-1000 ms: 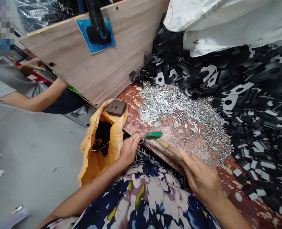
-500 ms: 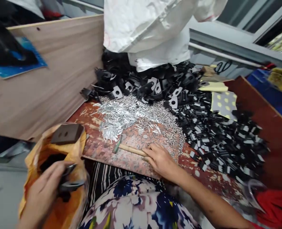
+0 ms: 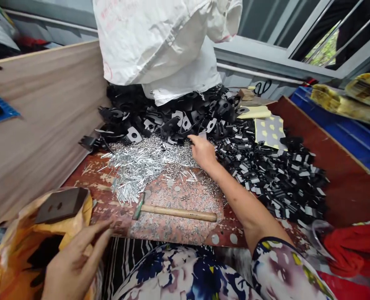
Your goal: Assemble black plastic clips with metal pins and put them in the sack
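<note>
My right hand (image 3: 202,152) reaches far across the worn red table (image 3: 228,233) to the edge of a heap of black metal clips (image 3: 266,175); whether its fingers hold a piece I cannot tell. A pile of small silver pins (image 3: 141,164) lies just left of it. The wooden-handled hammer (image 3: 175,212) rests flat on the table, touched by neither hand. My left hand (image 3: 75,262) hovers with fingers spread and nothing in it, beside the mouth of an orange bag (image 3: 12,246) holding dark parts.
A brown block with two holes (image 3: 61,204) sits on the bag's rim. A plywood board (image 3: 41,121) walls the left side. A white sack (image 3: 166,46) stands behind the clips. A red cloth (image 3: 353,250) and a blue tarp (image 3: 341,125) lie at the right.
My right hand let go of the hammer handle and moved up to the black clips. My left hand dropped the dark part it held over the bag and is now spread open.
</note>
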Available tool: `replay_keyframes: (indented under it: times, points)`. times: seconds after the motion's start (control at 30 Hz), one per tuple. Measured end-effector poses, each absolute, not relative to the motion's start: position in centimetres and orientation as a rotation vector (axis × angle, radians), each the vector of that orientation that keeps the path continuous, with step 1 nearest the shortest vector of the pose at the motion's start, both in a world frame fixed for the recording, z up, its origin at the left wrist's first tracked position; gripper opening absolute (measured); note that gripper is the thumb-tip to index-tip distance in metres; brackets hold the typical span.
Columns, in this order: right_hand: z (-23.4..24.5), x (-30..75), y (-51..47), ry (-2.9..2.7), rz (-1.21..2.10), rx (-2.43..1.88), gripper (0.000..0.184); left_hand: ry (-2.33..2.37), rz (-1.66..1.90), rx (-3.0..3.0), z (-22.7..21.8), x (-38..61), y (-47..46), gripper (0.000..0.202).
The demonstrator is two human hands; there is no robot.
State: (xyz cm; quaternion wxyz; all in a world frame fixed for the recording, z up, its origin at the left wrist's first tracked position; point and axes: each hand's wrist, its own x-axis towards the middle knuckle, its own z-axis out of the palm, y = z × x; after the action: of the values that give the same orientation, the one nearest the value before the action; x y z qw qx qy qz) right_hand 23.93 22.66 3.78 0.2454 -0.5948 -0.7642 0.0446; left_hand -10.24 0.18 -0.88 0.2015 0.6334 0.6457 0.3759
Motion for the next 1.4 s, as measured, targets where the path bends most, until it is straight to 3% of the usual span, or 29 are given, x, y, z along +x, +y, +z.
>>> replay_keyframes:
  times: [0.07,0.17,0.2,0.27,0.33,0.4,0.43,0.5,0.57,0.73,0.87,0.97,1.07,1.17,1.23,1.4]
  points:
    - [4.1,21.3,17.9,-2.178,0.238,-1.447,0.043,1.71,1.026,1.934,-0.9,-7.4,1.5,0.031]
    - [4.2,18.5,10.4,-2.296,0.576,-1.136,0.027,1.556,0.991,2.148,-1.4,-3.9,3.6,0.053]
    - [4.1,18.2,8.7,-2.287,0.738,-1.074,0.031,1.498,0.94,2.22,-1.8,-3.1,4.1,0.052]
    - [4.0,19.2,7.3,-2.317,0.859,-1.065,0.032,1.405,0.825,2.344,-2.7,-2.1,4.9,0.032]
    - [3.8,22.1,8.7,-2.318,0.766,-1.209,0.016,1.387,0.765,2.421,-3.4,-1.6,5.2,0.025]
    - [3.8,26.3,12.0,-2.216,0.506,-1.473,0.026,1.43,0.766,2.448,-3.6,-1.3,5.3,0.035]
    - [3.8,28.5,13.8,-2.179,0.181,-1.731,0.032,1.459,0.763,2.447,-3.6,-1.1,5.2,0.039]
    - [3.6,32.3,17.2,-2.11,-0.01,-1.894,0.027,1.508,0.733,2.42,-3.3,-0.7,5.2,0.042]
    - [3.0,34.7,19.5,-2.128,-0.077,-1.948,0.019,1.536,0.731,2.354,-3.0,-0.4,5.2,0.042]
    - [1.1,35.5,20.3,-2.155,-0.167,-1.983,0.027,1.567,0.969,1.934,-2.2,-1.5,5.4,0.034]
    - [1.1,36.3,19.6,-2.049,-0.246,-1.899,0.02,1.685,1.143,1.4,-1.3,-3.2,5.3,0.03]
    - [1.4,37.1,19.1,-1.729,-0.118,-1.824,0.027,1.598,1.209,1.011,-0.7,-3.4,5.0,0.034]
    - [1.7,35.9,17.5,-1.451,0.372,-1.638,0.045,1.395,1.139,0.792,0.0,-2.4,4.6,0.037]
    - [2.0,31.9,14.0,-1.498,0.743,-1.385,0.026,1.202,0.973,0.762,0.7,-0.5,4.1,0.033]
    - [2.2,28.6,11.2,-1.597,0.732,-1.288,0.012,1.118,0.89,0.759,1.1,0.9,4.0,0.031]
    - [1.9,22.8,6.7,-1.822,0.422,-1.146,0.026,0.955,0.897,0.705,1.7,3.7,4.3,0.029]
